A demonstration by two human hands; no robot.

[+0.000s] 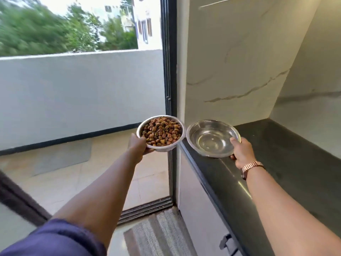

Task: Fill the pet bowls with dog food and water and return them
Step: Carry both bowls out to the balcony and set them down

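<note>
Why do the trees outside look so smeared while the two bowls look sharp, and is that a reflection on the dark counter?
Head view: the trees are streaked with motion blur, while the kibble bowl in the left hand and the water bowl in the right hand stay crisp. Daylight glints along the counter edge, and the wide lens bends the door frame.

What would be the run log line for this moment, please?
left hand: holds food bowl | right hand: holds water bowl | place: beside counter, facing balcony door | step: returning bowls
</note>
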